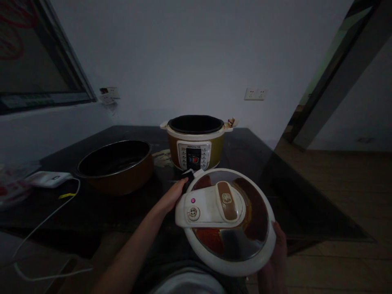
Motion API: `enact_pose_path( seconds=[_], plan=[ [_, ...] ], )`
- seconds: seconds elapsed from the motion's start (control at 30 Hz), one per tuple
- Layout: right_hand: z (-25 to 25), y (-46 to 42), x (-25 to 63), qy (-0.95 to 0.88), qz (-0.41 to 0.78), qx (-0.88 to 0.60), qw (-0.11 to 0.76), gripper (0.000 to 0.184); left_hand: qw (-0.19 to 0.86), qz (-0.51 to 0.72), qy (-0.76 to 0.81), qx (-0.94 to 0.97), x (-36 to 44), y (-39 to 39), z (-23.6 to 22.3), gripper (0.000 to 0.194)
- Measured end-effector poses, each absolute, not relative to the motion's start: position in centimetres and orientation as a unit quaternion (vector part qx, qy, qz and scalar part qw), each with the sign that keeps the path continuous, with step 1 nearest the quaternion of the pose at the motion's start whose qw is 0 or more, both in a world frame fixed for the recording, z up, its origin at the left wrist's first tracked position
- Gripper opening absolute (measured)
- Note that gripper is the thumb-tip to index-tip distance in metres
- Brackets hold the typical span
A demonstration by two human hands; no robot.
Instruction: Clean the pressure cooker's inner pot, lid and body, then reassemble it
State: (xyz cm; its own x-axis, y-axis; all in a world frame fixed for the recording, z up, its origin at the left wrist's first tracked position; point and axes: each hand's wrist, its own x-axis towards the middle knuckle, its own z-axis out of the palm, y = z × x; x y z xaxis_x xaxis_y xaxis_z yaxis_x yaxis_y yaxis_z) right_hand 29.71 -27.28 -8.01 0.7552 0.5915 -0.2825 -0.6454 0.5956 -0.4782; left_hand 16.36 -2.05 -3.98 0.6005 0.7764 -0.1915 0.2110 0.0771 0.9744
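Observation:
A pressure cooker lid with a white rim, a brown-topped handle and a shiny brown-and-grey disc is held tilted, top side showing, above the table's near edge. At its left rim, my left hand is closed, its fingers mostly hidden; a small dark piece lies by the thumb. My right hand grips the opposite rim, with most fingers behind the lid. Beyond the lid stands the electric pressure cooker body, upright, its top uncovered, a dark pot opening showing and a button panel on its front.
On the black table, a wide brown pan stands left of the cooker. Farther left are a white box-like device with a white cable, and a plastic bag. Wall sockets are behind.

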Motion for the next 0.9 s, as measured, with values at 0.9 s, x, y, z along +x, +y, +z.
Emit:
enact_pose_path(
  seconds=[0.9],
  plan=[
    [-8.1, -27.4, 29.9, 0.057, 0.34, -0.31, 0.886, 0.019, 0.827, 0.259, 0.293, 0.404, 15.0, -3.3, -2.7, 0.034]
  ],
)
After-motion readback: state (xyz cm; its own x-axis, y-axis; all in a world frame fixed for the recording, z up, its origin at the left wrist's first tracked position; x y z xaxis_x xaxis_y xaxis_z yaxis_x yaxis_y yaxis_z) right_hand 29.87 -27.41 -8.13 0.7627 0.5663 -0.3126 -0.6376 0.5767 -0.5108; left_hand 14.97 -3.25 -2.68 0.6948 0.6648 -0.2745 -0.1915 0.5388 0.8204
